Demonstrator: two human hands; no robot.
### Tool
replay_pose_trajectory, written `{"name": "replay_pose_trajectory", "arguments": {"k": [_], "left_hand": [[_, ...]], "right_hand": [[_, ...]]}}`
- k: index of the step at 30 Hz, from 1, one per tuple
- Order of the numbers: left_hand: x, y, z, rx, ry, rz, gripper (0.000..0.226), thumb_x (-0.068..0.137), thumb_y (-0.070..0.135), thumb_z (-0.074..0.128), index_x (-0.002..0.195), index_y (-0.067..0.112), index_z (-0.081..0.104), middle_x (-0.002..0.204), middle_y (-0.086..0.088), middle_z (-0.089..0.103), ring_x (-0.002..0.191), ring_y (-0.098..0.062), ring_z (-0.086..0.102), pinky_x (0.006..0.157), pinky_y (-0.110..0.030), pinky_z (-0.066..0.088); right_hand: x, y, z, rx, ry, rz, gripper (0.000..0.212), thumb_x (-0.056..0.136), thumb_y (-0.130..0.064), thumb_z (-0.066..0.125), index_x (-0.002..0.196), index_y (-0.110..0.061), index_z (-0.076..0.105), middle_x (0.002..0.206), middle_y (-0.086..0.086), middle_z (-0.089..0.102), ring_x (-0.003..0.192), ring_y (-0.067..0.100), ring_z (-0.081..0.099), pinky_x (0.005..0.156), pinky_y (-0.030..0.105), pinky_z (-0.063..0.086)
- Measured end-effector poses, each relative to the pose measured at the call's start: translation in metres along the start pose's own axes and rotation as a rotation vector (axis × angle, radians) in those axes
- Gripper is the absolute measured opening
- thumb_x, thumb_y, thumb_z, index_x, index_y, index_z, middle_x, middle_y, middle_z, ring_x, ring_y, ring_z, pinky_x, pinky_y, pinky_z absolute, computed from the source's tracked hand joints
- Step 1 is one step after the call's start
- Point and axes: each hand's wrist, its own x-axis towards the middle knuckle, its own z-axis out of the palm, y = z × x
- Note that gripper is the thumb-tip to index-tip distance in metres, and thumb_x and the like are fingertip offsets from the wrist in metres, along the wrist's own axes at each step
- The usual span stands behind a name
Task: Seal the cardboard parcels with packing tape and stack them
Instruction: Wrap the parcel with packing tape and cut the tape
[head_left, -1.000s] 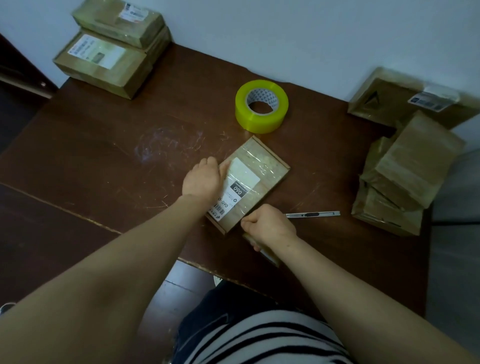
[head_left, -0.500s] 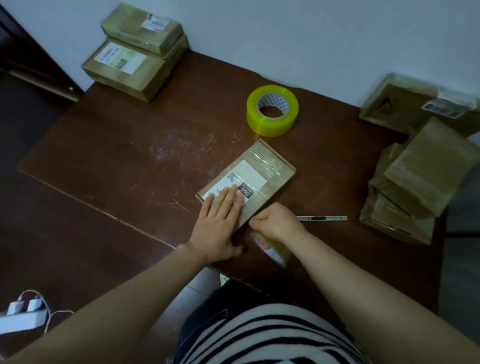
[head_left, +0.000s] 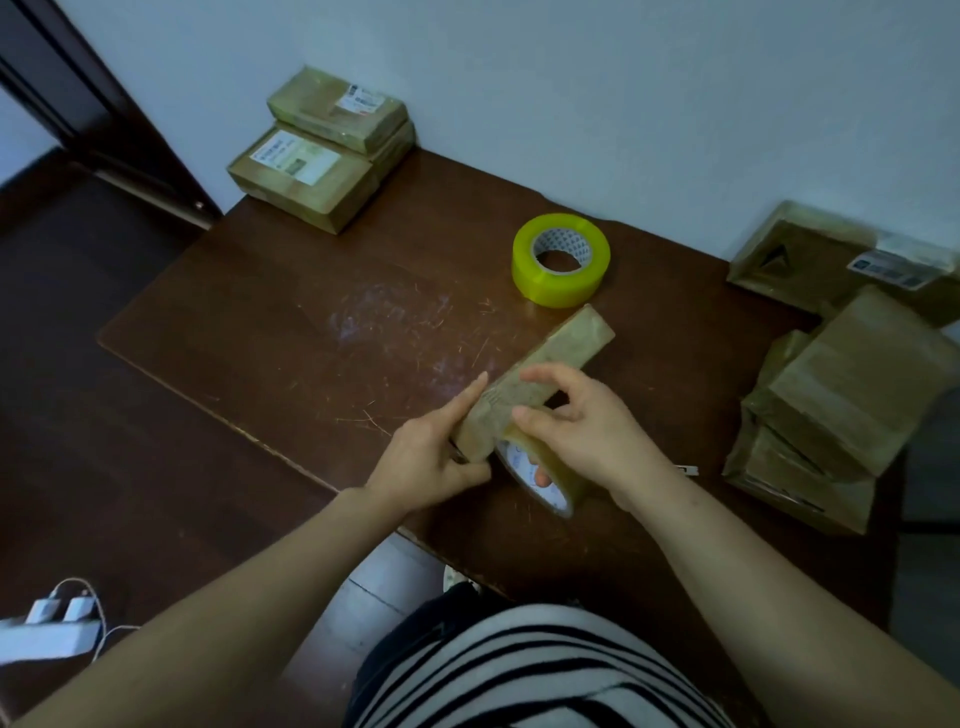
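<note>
Head view: parcel (head_left: 545, 364) stands on edge on the table (head_left: 311, 338), between both hands. Its near end is gripped by the left hand (head_left: 431, 457), forefinger straight along the side. Just right, the right hand (head_left: 587, 431) holds a tape roll (head_left: 550, 483), thumb and forefinger touching the parcel.

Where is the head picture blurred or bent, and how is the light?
Head view: dim, flat, greenish light, no hard shadows; pale sheen on the scratched table; wide-angle distortion tilts the door frame; the label on the far-right parcel is smeared; the yellow tape roll is fairly sharp; the held parcel and clear tape roll look slightly soft.
</note>
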Motion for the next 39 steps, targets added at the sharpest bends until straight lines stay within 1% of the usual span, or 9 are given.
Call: {"name": "replay_pose_trajectory", "arguments": {"k": [5, 11, 15, 18, 22, 27, 32, 35, 39], "left_hand": [[0.006, -0.006, -0.004, -0.016, -0.032, -0.041, 0.087, 0.057, 0.046, 0.063, 0.141, 0.03, 0.044, 0.08, 0.004, 0.062, 0.068, -0.011, 0.059, 0.068, -0.024, 0.048], [0.007, -0.011, -0.006, -0.108, -0.033, -0.091, 0.079, 0.056, 0.05, 0.061, 0.133, 0.04, 0.046, 0.099, 0.009, 0.066, 0.089, -0.006, 0.063, 0.079, -0.019, 0.048], [0.013, -0.01, -0.014, -0.153, -0.16, -0.147, 0.076, 0.07, 0.026, 0.077, 0.136, 0.04, 0.042, 0.115, 0.006, 0.063, 0.108, -0.012, 0.061, 0.09, -0.022, 0.046], [0.028, 0.0, -0.033, -0.273, -0.355, -0.305, 0.085, 0.071, 0.051, 0.07, 0.145, 0.031, 0.034, 0.137, 0.0, 0.053, 0.124, -0.016, 0.051, 0.1, -0.024, 0.04], [0.069, 0.036, -0.016, 0.098, 0.006, -0.341, 0.075, 0.089, 0.07, 0.027, 0.149, 0.025, 0.028, 0.15, -0.001, 0.039, 0.135, -0.024, 0.039, 0.104, -0.036, 0.031], [0.079, 0.045, 0.016, 0.38, -0.06, -0.292, 0.059, 0.097, 0.06, 0.017, 0.139, 0.021, 0.032, 0.125, -0.014, 0.052, 0.109, -0.039, 0.056, 0.082, -0.044, 0.041], [0.082, 0.036, 0.01, 0.483, -0.002, -0.238, 0.07, 0.093, 0.065, 0.016, 0.148, 0.022, 0.019, 0.134, -0.015, 0.049, 0.117, -0.036, 0.053, 0.09, -0.047, 0.041], [0.084, 0.036, 0.005, 0.277, -0.133, -0.269, 0.063, 0.096, 0.06, 0.025, 0.147, 0.023, 0.024, 0.138, -0.013, 0.048, 0.124, -0.032, 0.048, 0.096, -0.044, 0.038], [0.06, 0.028, -0.023, 0.11, -0.214, -0.153, 0.105, 0.067, 0.068, 0.047, 0.153, 0.022, 0.009, 0.148, -0.003, 0.021, 0.136, -0.02, 0.023, 0.109, -0.035, 0.027]], "right_hand": [[0.007, 0.012, 0.008, -0.261, 0.103, -0.019, 0.032, 0.09, -0.039, 0.06, 0.074, -0.026, 0.036, 0.046, -0.008, 0.059, 0.044, 0.009, 0.064, 0.054, 0.032, 0.042], [0.023, 0.04, 0.02, -0.206, 0.108, 0.073, 0.039, 0.09, -0.033, 0.062, 0.067, -0.02, 0.033, 0.053, -0.003, 0.05, 0.046, 0.019, 0.066, 0.046, 0.029, 0.036], [0.035, 0.046, 0.03, -0.089, 0.107, 0.089, 0.039, 0.089, -0.031, 0.064, 0.068, -0.019, 0.034, 0.062, -0.002, 0.05, 0.046, 0.021, 0.066, 0.043, 0.028, 0.037], [0.043, 0.047, 0.032, -0.053, 0.097, 0.074, 0.04, 0.089, -0.029, 0.064, 0.067, -0.02, 0.033, 0.058, -0.003, 0.047, 0.045, 0.022, 0.066, 0.041, 0.026, 0.035], [0.048, 0.047, 0.035, -0.007, 0.088, 0.048, 0.038, 0.09, -0.025, 0.064, 0.068, -0.019, 0.033, 0.047, -0.005, 0.049, 0.046, 0.026, 0.066, 0.043, 0.028, 0.041], [0.052, 0.046, 0.035, 0.036, 0.064, 0.047, 0.036, 0.089, -0.014, 0.064, 0.07, -0.017, 0.034, 0.062, 0.004, 0.056, 0.052, 0.034, 0.066, 0.054, 0.043, 0.052], [0.053, 0.049, 0.035, 0.11, 0.046, 0.049, 0.037, 0.089, -0.014, 0.065, 0.069, -0.017, 0.033, 0.054, 0.001, 0.055, 0.041, 0.022, 0.062, 0.044, 0.03, 0.044], [0.051, 0.049, 0.033, 0.143, 0.036, 0.049, 0.036, 0.089, -0.015, 0.065, 0.069, -0.017, 0.035, 0.049, -0.003, 0.054, 0.041, 0.02, 0.062, 0.041, 0.026, 0.045], [0.049, 0.049, 0.03, 0.175, 0.02, 0.03, 0.037, 0.087, -0.019, 0.069, 0.069, -0.016, 0.037, 0.049, -0.003, 0.053, 0.043, 0.02, 0.063, 0.042, 0.027, 0.045]]}}
